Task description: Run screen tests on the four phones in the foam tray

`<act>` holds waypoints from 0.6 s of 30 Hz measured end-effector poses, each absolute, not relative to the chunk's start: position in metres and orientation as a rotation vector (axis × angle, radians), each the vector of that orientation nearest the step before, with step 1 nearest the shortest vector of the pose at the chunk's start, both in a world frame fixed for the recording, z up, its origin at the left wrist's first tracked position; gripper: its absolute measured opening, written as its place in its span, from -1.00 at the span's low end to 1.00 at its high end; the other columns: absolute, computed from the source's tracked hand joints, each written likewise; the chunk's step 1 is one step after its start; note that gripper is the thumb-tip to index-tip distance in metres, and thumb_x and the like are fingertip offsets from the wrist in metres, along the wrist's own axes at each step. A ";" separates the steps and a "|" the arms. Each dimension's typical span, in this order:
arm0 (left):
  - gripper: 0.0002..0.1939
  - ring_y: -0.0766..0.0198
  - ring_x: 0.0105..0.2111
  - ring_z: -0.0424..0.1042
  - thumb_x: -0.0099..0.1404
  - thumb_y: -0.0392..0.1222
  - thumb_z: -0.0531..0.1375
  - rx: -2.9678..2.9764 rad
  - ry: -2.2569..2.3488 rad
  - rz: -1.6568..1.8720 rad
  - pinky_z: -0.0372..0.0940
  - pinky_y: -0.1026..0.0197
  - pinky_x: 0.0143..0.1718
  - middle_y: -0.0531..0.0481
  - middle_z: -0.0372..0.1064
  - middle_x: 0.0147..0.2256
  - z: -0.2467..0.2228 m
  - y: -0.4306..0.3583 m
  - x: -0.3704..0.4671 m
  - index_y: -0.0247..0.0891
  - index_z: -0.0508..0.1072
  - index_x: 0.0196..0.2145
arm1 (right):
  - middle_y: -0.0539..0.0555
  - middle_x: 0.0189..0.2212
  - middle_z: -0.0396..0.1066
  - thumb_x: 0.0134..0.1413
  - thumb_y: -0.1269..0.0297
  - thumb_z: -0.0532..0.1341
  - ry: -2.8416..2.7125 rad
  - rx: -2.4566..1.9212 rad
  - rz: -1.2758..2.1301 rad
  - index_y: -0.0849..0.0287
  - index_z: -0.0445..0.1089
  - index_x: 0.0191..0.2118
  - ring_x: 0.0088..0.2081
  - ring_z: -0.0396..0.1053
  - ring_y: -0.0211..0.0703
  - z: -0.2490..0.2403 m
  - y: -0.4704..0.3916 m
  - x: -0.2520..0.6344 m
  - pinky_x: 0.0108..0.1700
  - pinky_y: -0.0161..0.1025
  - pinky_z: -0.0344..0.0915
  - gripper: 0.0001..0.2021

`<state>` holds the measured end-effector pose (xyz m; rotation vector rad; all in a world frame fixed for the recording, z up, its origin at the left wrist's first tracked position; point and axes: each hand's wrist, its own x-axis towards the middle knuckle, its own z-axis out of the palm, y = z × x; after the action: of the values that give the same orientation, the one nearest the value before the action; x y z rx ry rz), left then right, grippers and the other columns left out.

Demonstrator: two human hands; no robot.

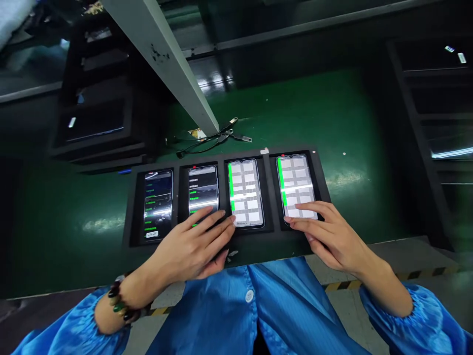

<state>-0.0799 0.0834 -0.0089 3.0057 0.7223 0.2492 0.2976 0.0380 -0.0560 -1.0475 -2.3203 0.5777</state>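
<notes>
Grip: both open, fingers loosely spread; left hand (195, 246) over the second phone (203, 185) and at the third phone (244, 185)'s lower-left corner, right hand (334, 236) touching the fourth phone (295, 172).
Desk (321, 113): one, smooth green.
Tray (271, 197): one, matte black, four rectangular slots.
Phones: four, glassy, one per slot.
Cables (207, 143): several, thin, black, beyond the tray.

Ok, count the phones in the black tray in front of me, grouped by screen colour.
Phones with mostly dark screens: 2
Phones with mostly white grid screens: 2
Total: 4
</notes>
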 end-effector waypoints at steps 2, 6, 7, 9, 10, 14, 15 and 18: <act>-0.61 0.02 0.16 0.60 0.44 -0.13 0.22 3.004 0.667 0.272 0.36 -0.07 0.37 -0.04 0.64 0.17 -0.011 0.083 -0.083 -0.27 0.61 0.15 | 0.07 0.15 0.67 0.24 0.54 0.13 -2.305 -1.022 0.564 0.02 0.46 0.29 0.30 0.50 0.21 -0.057 0.036 0.298 0.22 0.26 0.45 -0.44; -0.62 0.04 0.14 0.62 0.39 -0.20 0.24 2.999 0.583 0.328 0.36 -0.03 0.39 -0.05 0.66 0.13 -0.011 0.087 -0.084 -0.29 0.62 0.12 | 0.05 0.15 0.66 0.23 0.54 0.14 -2.305 -1.031 0.531 0.05 0.47 0.28 0.31 0.48 0.18 -0.057 0.033 0.299 0.24 0.23 0.43 -0.45; -0.61 0.03 0.14 0.61 0.39 -0.21 0.24 2.991 0.576 0.329 0.35 -0.03 0.39 -0.05 0.66 0.13 -0.011 0.089 -0.084 -0.28 0.62 0.13 | 0.05 0.14 0.67 0.23 0.53 0.14 -2.306 -1.046 0.529 0.05 0.47 0.28 0.31 0.47 0.17 -0.056 0.033 0.299 0.24 0.23 0.43 -0.45; -0.61 0.03 0.14 0.61 0.39 -0.21 0.24 2.978 0.556 0.320 0.35 -0.03 0.40 -0.05 0.67 0.13 -0.009 0.092 -0.083 -0.25 0.62 0.13 | 0.04 0.11 0.68 0.23 0.52 0.14 -2.295 -1.081 0.521 0.03 0.47 0.30 0.30 0.48 0.17 -0.056 0.031 0.303 0.24 0.23 0.43 -0.43; -0.61 0.03 0.14 0.62 0.40 -0.21 0.23 2.977 0.540 0.309 0.35 -0.03 0.39 -0.04 0.67 0.13 -0.009 0.095 -0.083 -0.24 0.63 0.13 | 0.04 0.09 0.69 0.23 0.51 0.14 -2.284 -1.102 0.513 0.02 0.47 0.31 0.30 0.48 0.17 -0.055 0.029 0.305 0.24 0.24 0.42 -0.43; -0.63 0.04 0.11 0.63 0.40 -0.24 0.21 2.981 0.468 0.299 0.38 -0.03 0.37 -0.01 0.68 0.11 -0.007 0.103 -0.078 -0.22 0.63 0.11 | 0.02 0.11 0.69 0.24 0.51 0.15 -2.249 -1.198 0.470 0.01 0.45 0.31 0.31 0.46 0.20 -0.055 0.019 0.320 0.28 0.27 0.35 -0.43; -0.63 0.05 0.10 0.63 0.40 -0.24 0.21 2.974 0.457 0.302 0.38 -0.02 0.37 0.00 0.68 0.11 -0.007 0.105 -0.077 -0.22 0.63 0.11 | 0.02 0.12 0.68 0.25 0.51 0.16 -2.248 -1.222 0.458 0.01 0.45 0.31 0.31 0.46 0.21 -0.055 0.016 0.323 0.28 0.28 0.33 -0.44; -0.63 0.07 0.09 0.62 0.42 -0.21 0.19 2.953 0.406 0.290 0.34 0.00 0.41 -0.01 0.68 0.10 -0.007 0.109 -0.070 -0.26 0.63 0.10 | 0.03 0.12 0.68 0.27 0.51 0.17 -2.228 -1.268 0.411 0.01 0.46 0.30 0.31 0.46 0.24 -0.057 0.010 0.332 0.28 0.29 0.31 -0.47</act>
<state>-0.0701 0.1090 -0.0072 2.9528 0.4063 0.2898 0.3322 0.0100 -0.0566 -1.2679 -2.2278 0.4110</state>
